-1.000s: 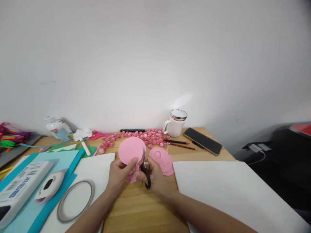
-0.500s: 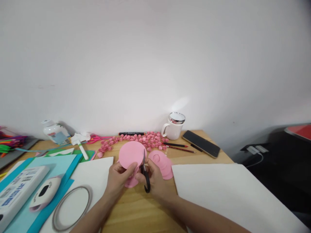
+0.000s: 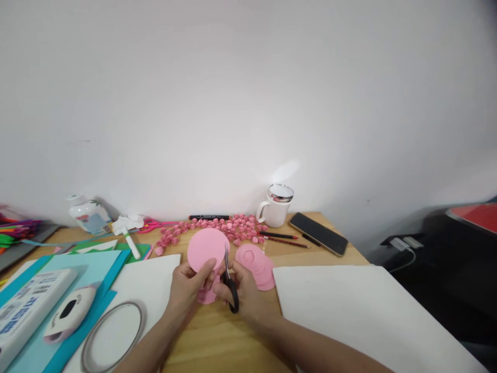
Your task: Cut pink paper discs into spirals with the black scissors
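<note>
Between thumb and fingers, my left hand (image 3: pixel 189 286) grips a round pink paper disc (image 3: pixel 206 249) tilted up toward me. My right hand (image 3: pixel 245 291) is closed around black-handled scissors (image 3: pixel 232 291), whose blades point away from me at the disc's right edge. Under my hands another piece of pink paper (image 3: pixel 206 296) shows in part. Just right of the disc, several overlapping pink paper circles (image 3: pixel 266 272) lie on the table. Beyond the disc is a heap of small pink rolled paper pieces (image 3: pixel 243 226).
A white mug (image 3: pixel 275 207) and a phone (image 3: pixel 319 233) stand and lie at the back right, with pencils (image 3: pixel 285 241) beside them. White sheets (image 3: pixel 349 305) cover the right side. On the left are a tape roll (image 3: pixel 86 342), a correction-tape-like white device (image 3: pixel 72 313), coloured paper (image 3: pixel 103 259) and a bottle (image 3: pixel 89 215).
My view has shifted slightly, so the table sits a little lower in the picture. The scissors stay at the disc's right edge, and both hands keep their hold.
</note>
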Demonstrator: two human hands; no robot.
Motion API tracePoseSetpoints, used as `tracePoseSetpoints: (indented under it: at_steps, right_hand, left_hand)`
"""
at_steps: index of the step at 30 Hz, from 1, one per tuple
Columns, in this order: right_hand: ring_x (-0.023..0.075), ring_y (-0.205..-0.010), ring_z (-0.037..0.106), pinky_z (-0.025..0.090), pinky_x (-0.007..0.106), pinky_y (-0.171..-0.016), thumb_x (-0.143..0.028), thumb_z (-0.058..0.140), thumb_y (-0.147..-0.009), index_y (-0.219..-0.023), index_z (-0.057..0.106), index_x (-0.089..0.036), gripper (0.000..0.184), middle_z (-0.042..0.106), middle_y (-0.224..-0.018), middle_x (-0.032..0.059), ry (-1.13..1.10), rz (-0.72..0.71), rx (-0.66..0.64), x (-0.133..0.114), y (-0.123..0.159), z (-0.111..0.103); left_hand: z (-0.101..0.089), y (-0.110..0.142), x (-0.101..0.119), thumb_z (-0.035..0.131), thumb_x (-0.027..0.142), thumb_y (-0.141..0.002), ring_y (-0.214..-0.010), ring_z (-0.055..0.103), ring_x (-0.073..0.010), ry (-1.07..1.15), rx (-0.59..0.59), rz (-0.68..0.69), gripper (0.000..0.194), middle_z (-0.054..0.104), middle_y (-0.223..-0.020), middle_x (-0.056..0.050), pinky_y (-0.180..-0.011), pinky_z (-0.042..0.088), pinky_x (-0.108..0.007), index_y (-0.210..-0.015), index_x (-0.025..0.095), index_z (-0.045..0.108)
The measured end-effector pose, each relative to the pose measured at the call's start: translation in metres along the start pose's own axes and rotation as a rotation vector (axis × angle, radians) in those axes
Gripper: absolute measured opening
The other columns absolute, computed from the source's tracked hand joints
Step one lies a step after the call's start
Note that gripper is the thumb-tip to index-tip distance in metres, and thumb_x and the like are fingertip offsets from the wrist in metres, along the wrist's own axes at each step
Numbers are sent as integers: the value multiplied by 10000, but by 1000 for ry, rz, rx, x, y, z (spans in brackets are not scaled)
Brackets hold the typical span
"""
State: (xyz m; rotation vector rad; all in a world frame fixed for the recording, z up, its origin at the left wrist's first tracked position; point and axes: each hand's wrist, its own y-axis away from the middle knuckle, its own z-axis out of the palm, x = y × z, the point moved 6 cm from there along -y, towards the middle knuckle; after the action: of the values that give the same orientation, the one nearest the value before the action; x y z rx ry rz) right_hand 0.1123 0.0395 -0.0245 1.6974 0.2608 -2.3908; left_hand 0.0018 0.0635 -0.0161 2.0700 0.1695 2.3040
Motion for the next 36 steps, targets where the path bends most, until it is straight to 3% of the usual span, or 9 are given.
tracePoseSetpoints:
  at_steps: [13,21,28,33,36]
  right_hand:
    - [94,-525,486,365,217,-531,-260,708,-642,-857,438,-209,349,517,-631,-59,-22,-78,35,0,-4,-1]
    - [67,-487,420,314,188,-475,-249,680,-670,-848,446,-199,298,511,-605,-63,29,-95,31,2,-4,-1]
    - [88,-487,485,319,187,-446,-303,676,-669,-859,465,-186,307,510,-565,-60,94,-99,32,1,-3,-1]
    - [85,-479,474,336,190,-450,-304,671,-674,-846,460,-194,293,504,-563,-65,115,-95,7,3,-2,1]
    - [81,-459,456,324,189,-442,-294,665,-679,-829,449,-202,279,501,-559,-70,126,-86,-1,2,-2,3]
  left_hand:
    - [0,2,5,709,367,-539,-344,324,-51,-61,32,27,382,402,-328,47,-357,259,-191,-362,134,465]
    - [0,-1,7,688,372,-566,-344,315,-55,-65,-15,83,411,382,-323,56,-376,256,-206,-355,159,407]
    - [-1,-4,7,692,367,-569,-331,318,-51,-2,-51,115,393,391,-321,65,-370,248,-197,-381,153,420]
    - [5,-2,2,649,383,-636,-313,366,-67,79,-114,67,347,470,-342,32,-348,277,-201,-439,141,497]
    - [3,-2,0,670,381,-611,-301,355,-63,55,-72,41,371,433,-315,37,-331,268,-198,-400,140,485]
